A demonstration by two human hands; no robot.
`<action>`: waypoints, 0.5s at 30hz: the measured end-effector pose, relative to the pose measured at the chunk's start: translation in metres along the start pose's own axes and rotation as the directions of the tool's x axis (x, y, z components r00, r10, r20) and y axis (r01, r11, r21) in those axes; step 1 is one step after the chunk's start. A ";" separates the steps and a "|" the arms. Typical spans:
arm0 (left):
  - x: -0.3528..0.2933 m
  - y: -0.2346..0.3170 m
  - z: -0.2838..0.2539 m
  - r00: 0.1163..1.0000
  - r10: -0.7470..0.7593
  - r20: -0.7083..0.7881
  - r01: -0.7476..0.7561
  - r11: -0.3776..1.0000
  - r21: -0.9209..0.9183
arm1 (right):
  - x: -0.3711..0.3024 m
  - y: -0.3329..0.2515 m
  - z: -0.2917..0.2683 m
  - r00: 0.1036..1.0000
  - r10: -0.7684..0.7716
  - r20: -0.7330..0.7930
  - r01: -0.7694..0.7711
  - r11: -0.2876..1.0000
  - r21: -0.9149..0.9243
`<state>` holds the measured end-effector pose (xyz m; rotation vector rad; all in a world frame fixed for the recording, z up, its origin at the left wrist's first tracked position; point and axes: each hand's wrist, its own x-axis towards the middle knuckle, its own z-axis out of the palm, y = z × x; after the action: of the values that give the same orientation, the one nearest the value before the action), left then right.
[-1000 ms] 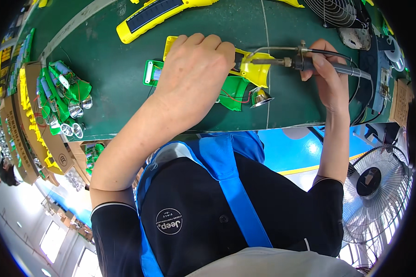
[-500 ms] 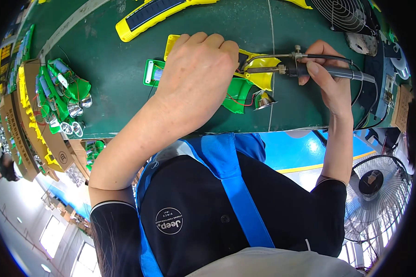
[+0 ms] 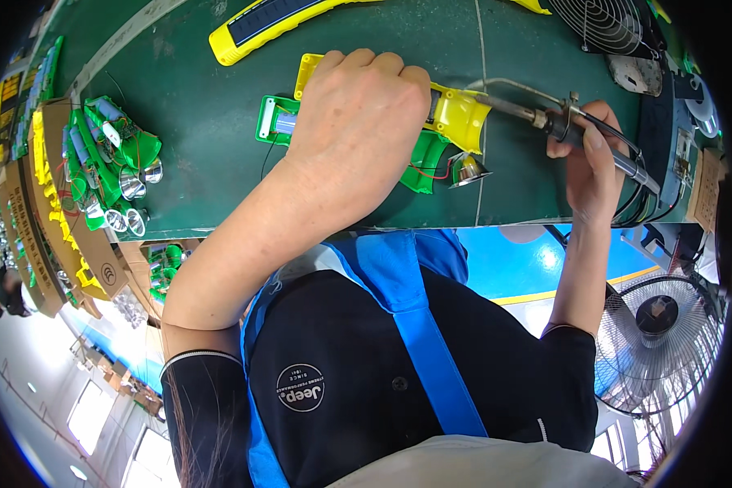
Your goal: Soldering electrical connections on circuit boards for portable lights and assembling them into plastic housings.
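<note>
My left hand (image 3: 362,122) is closed over a yellow flashlight housing (image 3: 462,120), its fingertips hidden beneath. The housing's wide end shows to the right of the hand, another part above its left side. Under the hand lies a green flashlight shell (image 3: 425,159), with a battery (image 3: 285,122) in its left end. Red wire runs from the shell to a small shiny reflector (image 3: 469,172). To the right, my right hand (image 3: 590,159) grips a soldering iron (image 3: 561,128) with a thin metal feed tube clamped alongside. The iron points left, its tip near the housing's wide end.
Several green shells with batteries and reflectors (image 3: 110,159) are heaped at the left on the green table (image 3: 211,154). A long yellow flashlight body (image 3: 276,20) lies at the far side. A small fan (image 3: 606,24) stands far right; a larger fan (image 3: 659,325) is beside me.
My right hand has drawn the soldering iron back to the right, away from the housing's inside, and tilted it more. My left hand has shifted slightly right with the housing.
</note>
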<state>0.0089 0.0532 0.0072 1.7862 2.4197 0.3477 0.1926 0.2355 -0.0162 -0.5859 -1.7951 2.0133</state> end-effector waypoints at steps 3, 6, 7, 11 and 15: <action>-0.002 -0.001 0.002 1.000 -0.001 -0.022 0.001 1.000 -0.002 | -0.002 0.003 0.014 0.994 -0.033 -0.107 0.040 0.997 0.061; -0.001 -0.001 0.003 0.999 0.012 -0.049 -0.012 1.000 0.003 | -0.007 0.009 0.020 0.987 -0.063 -0.147 0.076 0.993 0.086; 0.000 -0.001 0.002 0.999 0.013 -0.032 -0.013 1.000 -0.012 | -0.009 0.013 0.019 0.987 -0.046 -0.157 0.064 0.991 0.114; -0.003 -0.003 0.002 0.998 0.038 -0.048 -0.040 0.999 -0.031 | -0.012 0.015 0.023 0.982 -0.084 -0.169 0.107 0.986 0.130; -0.005 -0.009 -0.001 0.998 0.048 -0.043 -0.050 0.998 -0.049 | -0.007 0.018 0.027 0.980 -0.096 -0.175 0.129 0.974 0.185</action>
<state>0.0021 0.0461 0.0059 1.8380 2.3764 0.4508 0.1840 0.2070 -0.0306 -0.5586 -1.4809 1.9726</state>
